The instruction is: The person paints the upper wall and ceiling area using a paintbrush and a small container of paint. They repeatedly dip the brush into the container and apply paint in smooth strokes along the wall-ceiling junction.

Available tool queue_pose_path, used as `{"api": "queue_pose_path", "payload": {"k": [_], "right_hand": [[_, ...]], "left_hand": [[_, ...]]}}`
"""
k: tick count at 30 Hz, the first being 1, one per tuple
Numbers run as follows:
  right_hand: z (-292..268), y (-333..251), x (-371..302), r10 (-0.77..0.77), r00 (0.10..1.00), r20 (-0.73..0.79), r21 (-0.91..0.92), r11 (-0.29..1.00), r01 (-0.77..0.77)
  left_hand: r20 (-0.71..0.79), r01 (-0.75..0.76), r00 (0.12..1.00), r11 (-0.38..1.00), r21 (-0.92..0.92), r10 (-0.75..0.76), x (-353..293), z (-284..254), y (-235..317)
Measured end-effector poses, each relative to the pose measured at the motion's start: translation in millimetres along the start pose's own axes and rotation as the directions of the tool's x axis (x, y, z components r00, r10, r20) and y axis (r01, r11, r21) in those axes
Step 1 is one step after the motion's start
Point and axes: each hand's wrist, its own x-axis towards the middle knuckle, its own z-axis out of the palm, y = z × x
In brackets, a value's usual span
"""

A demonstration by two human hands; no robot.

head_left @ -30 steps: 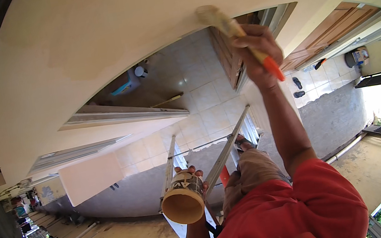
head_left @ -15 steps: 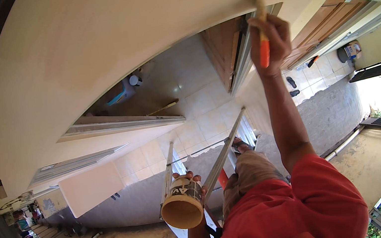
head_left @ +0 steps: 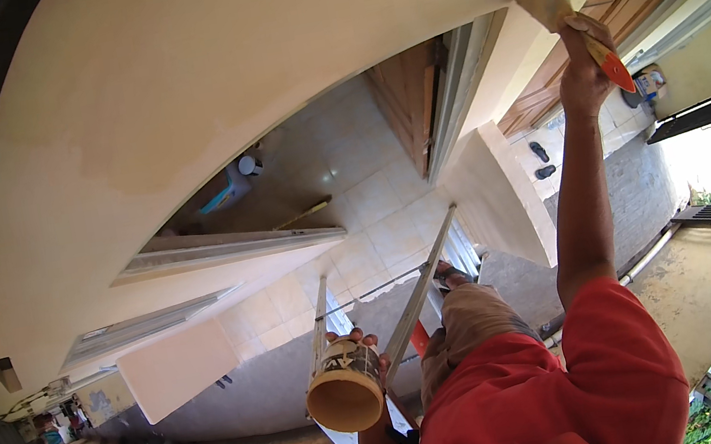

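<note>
The right hand was raised high, closed round the orange handle of a brush, its bristles pressed to the cream ceiling just above the fingers. The left hand was low by the chest, gripping a tin of paint from behind, its mouth tipped toward the camera. Below both hands stood the ladder rails, and far under them the tiled floor. The tin looked the likelier trouble — tilted that far, paint could slop over the rim if the wrist dipped. With both hands occupied and neither on the ladder, a long reach with the brush could unsettle the person's balance — and drips would land on the red shirt.
</note>
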Motion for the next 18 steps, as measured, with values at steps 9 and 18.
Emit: {"api": "queue_pose_path", "payload": {"k": [9,18], "right_hand": [[66.7,-80.4,-32.5,-0.042,0.998,-0.043,0.008,0.999,0.043],[10.1,-15.7,9.2,-0.007,1.000,0.012,0.087,0.996,0.006]], "left_hand": [[0.032,0.032,0.999,0.999,-0.036,-0.031,7.7,5.8,-1.4],[0.103,0.040,0.994,0.997,-0.072,-0.032,10.1,3.9,-5.2]]}}
